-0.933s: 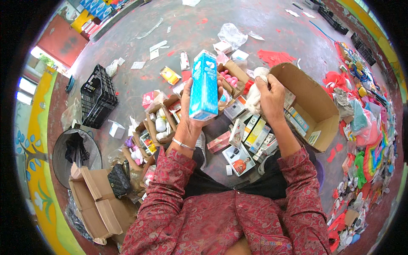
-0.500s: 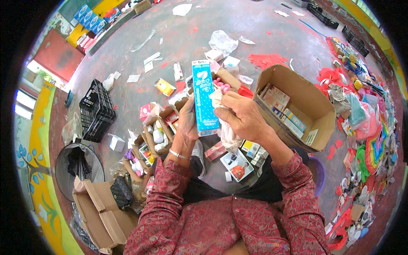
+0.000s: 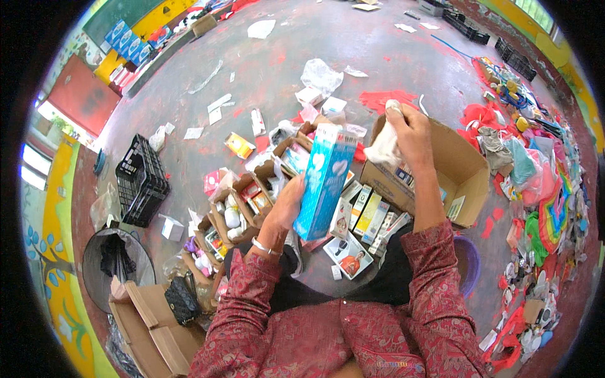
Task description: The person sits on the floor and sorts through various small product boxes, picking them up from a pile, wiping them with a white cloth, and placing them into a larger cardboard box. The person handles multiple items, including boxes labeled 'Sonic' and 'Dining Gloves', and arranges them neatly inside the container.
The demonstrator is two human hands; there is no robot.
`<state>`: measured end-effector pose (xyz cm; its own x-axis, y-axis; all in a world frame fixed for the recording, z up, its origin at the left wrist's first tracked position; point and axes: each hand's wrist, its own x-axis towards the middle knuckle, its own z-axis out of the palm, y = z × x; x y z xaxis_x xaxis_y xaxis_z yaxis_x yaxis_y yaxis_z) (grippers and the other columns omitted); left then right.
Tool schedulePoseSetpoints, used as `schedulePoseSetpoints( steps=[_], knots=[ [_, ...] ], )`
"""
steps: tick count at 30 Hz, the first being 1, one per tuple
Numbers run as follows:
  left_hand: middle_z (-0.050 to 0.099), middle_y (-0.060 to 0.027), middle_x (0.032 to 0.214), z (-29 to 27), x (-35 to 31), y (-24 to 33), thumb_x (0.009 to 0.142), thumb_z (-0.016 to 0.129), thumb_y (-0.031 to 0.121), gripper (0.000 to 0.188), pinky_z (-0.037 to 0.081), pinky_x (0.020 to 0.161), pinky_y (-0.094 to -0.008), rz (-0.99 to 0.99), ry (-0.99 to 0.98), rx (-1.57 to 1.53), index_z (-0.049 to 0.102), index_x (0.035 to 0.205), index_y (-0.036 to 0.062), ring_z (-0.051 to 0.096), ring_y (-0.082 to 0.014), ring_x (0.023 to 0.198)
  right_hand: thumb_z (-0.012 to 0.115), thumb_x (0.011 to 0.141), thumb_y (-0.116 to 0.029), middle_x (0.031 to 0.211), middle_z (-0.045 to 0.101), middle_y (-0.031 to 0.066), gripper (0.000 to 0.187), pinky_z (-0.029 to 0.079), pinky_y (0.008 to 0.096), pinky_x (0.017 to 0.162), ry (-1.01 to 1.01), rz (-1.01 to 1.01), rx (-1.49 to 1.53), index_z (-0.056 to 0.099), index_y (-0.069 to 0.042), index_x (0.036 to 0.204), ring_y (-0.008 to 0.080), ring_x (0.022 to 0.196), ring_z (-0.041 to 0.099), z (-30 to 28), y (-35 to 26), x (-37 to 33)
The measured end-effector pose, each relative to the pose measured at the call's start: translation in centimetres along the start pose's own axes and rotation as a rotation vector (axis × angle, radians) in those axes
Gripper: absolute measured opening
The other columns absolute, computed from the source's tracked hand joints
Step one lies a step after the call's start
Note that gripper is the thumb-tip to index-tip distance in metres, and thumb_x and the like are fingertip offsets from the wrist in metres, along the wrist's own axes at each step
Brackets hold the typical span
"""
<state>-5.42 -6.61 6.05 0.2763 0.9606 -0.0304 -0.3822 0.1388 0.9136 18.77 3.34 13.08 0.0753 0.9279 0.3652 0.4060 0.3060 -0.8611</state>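
My left hand grips a tall blue carton with white heart shapes, held upright and slightly tilted in front of me. Raised at its right, my right hand pinches a crumpled whitish cloth that hangs from the fingers. Behind that hand stands an open cardboard box with some small packages inside. Below the blue carton lie several slim boxes and a white box with a picture of a person. Small open cartons filled with bottles and packets line up left of my left hand.
A black plastic crate and a lined bin stand at the left, with an open cardboard carton and a black quilted bag nearer. A long heap of mixed items runs along the right. Paper scraps and clear plastic litter the floor ahead.
My right hand has moved up and right, away from the blue carton, taking the cloth with it. The carton has shifted slightly right and lower, and its tilt has changed.
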Motion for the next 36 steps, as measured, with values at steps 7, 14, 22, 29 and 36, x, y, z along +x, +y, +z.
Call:
schedulePoseSetpoints(
  steps=[7,14,22,29,36],
  knots=[
    [0.057,-0.0057,0.108,0.6,-0.6,1.5,0.064,0.074,0.043,0.075,0.04,0.087,-0.0293,-0.136,-0.259,0.294,0.05,0.119,-0.0022,0.051,-0.0143,0.098,0.061,0.08,-0.015,0.081,0.057,0.0053,0.021,0.041,0.0249,0.065,-0.557,-0.305,0.277,0.058,0.003,0.088,0.0094,0.077,0.051,0.8,-3.5,-2.1],
    [0.057,-0.0051,0.106,-0.5,0.1,0.3,0.062,0.071,0.049,0.078,0.045,0.079,-0.0283,0.022,-0.113,0.171,0.05,0.116,-0.0029,0.055,-0.0133,0.089,0.054,0.076,-0.026,0.081,0.059,0.025,0.027,0.044,0.0477,0.071,-0.17,0.086,-0.258,0.06,0.0,0.08,0.04,0.079,0.058,3.6,2.4,-1.1],
    [0.059,-0.0086,0.102,0.8,2.0,1.8,0.074,0.063,0.044,0.06,0.044,0.09,-0.042,0.13,0.058,-0.551,0.049,0.116,0.0048,0.056,-0.0224,0.097,0.059,0.08,-0.013,0.068,0.057,0.0052,0.018,0.042,0.0262,0.059,-0.346,0.164,0.288,0.059,0.004,0.084,0.0083,0.066,0.051,7.2,1.6,-3.6],
    [0.058,-0.0104,0.11,0.1,2.1,-0.8,0.082,0.055,0.045,0.055,0.051,0.082,-0.0388,-0.124,-0.032,-0.904,0.049,0.119,0.0057,0.061,-0.0233,0.092,0.047,0.09,-0.016,0.075,0.058,0.0042,0.023,0.042,0.0254,0.06,-0.317,0.343,0.558,0.057,0.004,0.089,0.0112,0.067,0.052,10.5,-1.6,-7.1],
    [0.057,-0.0089,0.104,0.1,2.8,-0.5,0.087,0.052,0.038,0.046,0.051,0.075,-0.0336,0.029,0.253,-0.22,0.048,0.116,0.003,0.059,-0.0169,0.085,0.061,0.082,-0.027,0.093,0.06,0.008,0.037,0.046,0.0297,0.071,-0.536,0.025,0.322,0.054,0.002,0.103,0.0167,0.081,0.057,9.8,-1.4,-7.0]
  ],
)
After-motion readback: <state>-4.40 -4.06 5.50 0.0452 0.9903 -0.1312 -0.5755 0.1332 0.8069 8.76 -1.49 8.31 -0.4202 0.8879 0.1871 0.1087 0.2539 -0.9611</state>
